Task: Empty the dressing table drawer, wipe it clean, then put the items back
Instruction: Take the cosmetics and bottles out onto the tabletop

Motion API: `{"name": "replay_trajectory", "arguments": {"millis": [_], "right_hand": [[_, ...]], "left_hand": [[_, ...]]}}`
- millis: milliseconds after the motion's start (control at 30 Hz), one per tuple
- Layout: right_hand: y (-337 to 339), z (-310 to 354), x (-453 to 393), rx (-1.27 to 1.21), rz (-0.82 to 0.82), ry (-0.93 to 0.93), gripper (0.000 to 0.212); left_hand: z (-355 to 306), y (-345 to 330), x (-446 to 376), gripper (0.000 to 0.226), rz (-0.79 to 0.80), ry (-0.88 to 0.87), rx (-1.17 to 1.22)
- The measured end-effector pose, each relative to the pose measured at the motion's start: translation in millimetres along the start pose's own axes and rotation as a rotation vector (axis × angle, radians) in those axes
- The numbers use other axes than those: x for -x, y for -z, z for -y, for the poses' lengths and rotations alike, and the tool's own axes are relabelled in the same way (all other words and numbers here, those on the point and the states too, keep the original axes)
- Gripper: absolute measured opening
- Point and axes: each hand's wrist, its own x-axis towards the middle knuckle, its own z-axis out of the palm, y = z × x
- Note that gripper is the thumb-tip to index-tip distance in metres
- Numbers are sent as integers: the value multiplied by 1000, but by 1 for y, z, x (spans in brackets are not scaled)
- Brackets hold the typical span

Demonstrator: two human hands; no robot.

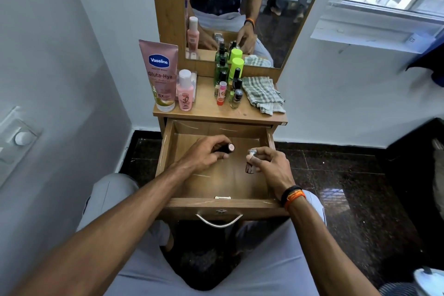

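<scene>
The open drawer point(168, 151) stands out below the bench point(206, 109). On the bench, the lotion tube point(159, 74) is at the left, the small bottles point(228, 84) are in the middle, and the cloth point(263, 94) is at the right. The mirror point(240, 7) is behind them.

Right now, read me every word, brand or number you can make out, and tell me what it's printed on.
"Vaseline": pink tube, blue badge.
"Gluta-Hya": same tube, below the badge.
"10X": same tube, near its bottom.
Small print on the tube: too small to read.
Labels on the pink bottle and the small bottles: blurred, unreadable.
</scene>
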Motion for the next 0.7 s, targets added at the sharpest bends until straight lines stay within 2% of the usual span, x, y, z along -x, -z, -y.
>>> {"name": "replay_trajectory", "arguments": {"millis": [167, 333, 433, 567, 700], "right_hand": [[-2, 8, -2, -36, -20, 35, 21], [0, 17, -8, -100, -104, 61, 23], [2, 18, -14, -105, -171, 78, 36], [0, 24, -18, -122, -209, 158, 34], [-4, 31, -25, -127, -226, 216, 43]], "left_hand": [[-7, -1, 1, 26, -117, 12, 216], [-18, 5, -2, 26, -295, -29, 167], [-24, 11, -3, 26, -357, -49, 150], [-31, 19, -5, 29, -410, -79, 126], [-34, 27, -10, 31, -491, -110, 43]]}}
